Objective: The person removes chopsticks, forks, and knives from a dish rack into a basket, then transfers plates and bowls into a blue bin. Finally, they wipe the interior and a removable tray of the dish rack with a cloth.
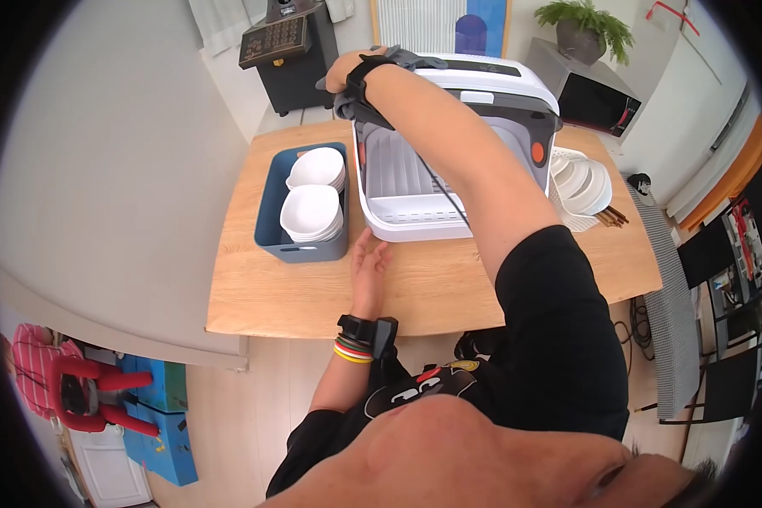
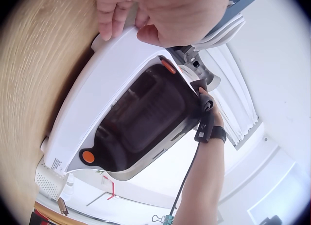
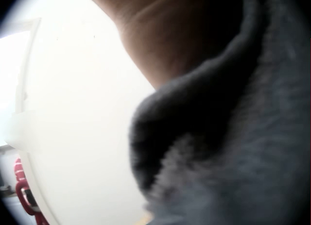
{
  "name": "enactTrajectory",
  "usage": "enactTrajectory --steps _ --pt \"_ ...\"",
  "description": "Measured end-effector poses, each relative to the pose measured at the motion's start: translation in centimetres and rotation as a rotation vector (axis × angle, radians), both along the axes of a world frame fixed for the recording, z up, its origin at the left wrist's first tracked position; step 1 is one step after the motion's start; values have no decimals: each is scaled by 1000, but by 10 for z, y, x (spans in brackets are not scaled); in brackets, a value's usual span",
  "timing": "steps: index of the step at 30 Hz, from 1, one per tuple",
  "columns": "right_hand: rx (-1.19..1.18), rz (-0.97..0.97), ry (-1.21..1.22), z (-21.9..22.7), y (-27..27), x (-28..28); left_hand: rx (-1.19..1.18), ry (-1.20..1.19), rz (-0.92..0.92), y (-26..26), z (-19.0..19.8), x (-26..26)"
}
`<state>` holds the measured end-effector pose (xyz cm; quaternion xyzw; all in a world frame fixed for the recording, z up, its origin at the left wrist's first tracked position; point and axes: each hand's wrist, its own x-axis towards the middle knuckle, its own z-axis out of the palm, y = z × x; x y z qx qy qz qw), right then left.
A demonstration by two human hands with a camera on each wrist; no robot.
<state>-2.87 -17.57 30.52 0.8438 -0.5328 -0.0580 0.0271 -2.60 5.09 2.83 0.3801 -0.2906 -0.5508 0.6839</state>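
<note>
A white countertop dish cabinet with a dark see-through front and orange round buttons stands on the wooden table. At its upper left corner my right hand holds a grey cloth, part of which lies over the cabinet's top. Close up in the right wrist view, the cloth hangs blurred below the hand, whose fingers are hidden. My left hand rests at the cabinet's lower front left corner. In the left wrist view, its fingers lie loosely against the white edge.
Left of the cabinet, a blue-grey bin holds stacked white bowls. A white basket with bowls and chopsticks stands to the right. Behind are a black machine, a microwave and a potted plant. A cord runs from my right wrist.
</note>
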Motion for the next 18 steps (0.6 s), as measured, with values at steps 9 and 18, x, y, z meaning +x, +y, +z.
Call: enactTrajectory --steps 9,18 --pt "-2 -107 9 21 29 -31 -7 -17 24 1 -1 -3" --pt "-116 -120 -146 8 21 -47 -14 -15 31 -2 -7 0"
